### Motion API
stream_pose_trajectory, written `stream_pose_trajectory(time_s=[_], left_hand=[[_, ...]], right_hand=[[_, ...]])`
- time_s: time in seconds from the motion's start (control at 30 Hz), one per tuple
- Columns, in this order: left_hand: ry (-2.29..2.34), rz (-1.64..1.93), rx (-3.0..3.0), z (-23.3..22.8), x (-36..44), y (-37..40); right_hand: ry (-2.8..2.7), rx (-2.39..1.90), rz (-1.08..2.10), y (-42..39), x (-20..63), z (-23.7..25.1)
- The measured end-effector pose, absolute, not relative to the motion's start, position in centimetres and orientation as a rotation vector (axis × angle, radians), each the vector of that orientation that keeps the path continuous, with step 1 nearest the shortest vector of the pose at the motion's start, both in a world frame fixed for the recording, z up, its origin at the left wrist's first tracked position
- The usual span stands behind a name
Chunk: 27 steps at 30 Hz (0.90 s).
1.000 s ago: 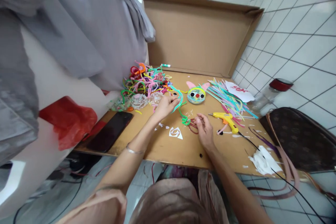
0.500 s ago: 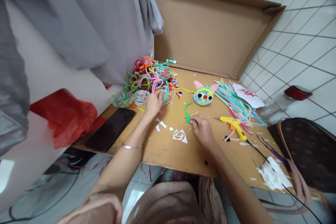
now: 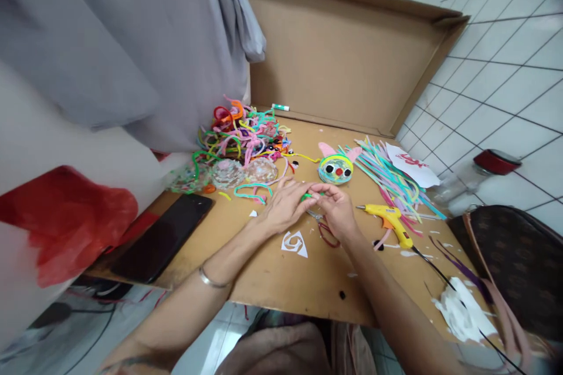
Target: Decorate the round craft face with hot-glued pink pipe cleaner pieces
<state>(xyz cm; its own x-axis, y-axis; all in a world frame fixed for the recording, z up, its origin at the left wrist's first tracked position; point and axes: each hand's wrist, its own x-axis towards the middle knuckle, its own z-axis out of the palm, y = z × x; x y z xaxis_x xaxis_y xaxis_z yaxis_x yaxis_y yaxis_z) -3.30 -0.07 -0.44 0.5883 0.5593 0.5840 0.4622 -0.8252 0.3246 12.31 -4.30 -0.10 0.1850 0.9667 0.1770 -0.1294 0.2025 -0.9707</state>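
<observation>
A green pipe cleaner (image 3: 307, 197) is pinched between my two hands, mostly hidden by the fingers. My left hand (image 3: 284, 206) holds it with thumb and index finger, the other fingers stretched out. My right hand (image 3: 338, 211) grips it from the other side with bent fingers. Beneath the right hand lie red-handled scissors (image 3: 328, 233), partly covered. Behind the hands stands a round animal head (image 3: 335, 171) with pink ears, black-and-white eyes and a red nose. A bent teal pipe cleaner (image 3: 250, 186) rests left of my left hand.
Tangled pipe cleaners (image 3: 246, 135) are heaped at the back left, beside a phone (image 3: 165, 237). To the right lie straight pipe cleaners (image 3: 391, 173) and a yellow glue gun (image 3: 389, 220) with its cord. A paper scrap (image 3: 294, 244) sits in front; a brown bag (image 3: 514, 258) stands far right.
My left hand has left the heap and joined my right hand at the green pipe cleaner. The teal pipe cleaner now lies on the table. The scissors have come into sight.
</observation>
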Motion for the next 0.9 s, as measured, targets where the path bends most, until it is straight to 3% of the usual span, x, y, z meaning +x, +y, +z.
stream_pose_trajectory(time_s=[0.17,0.27,0.37,0.63,0.9], left_hand=[[1.002,1.119,2.665,-1.1,-3.1,-0.1],[1.016,1.277,2.578,-1.1,-3.2,-0.1],[0.995,1.211,2.448,-1.2,-3.2,-0.2],[1.042,1.187,2.366,-0.8,-3.9,0.2],[1.023,1.282,2.243,-0.3,-4.0,0.4]], right_hand=[[-1.163,-1.168,0.895,-5.0,13.3,-0.9],[-1.418,-1.256,0.619,-5.6,13.3,-0.7],[-1.532,-1.346,0.33,-5.9,13.6,-0.3],[-1.162,-1.451,0.267,-5.6,15.2,0.2],[-0.98,-1.427,-0.091,-6.2,15.7,1.9]])
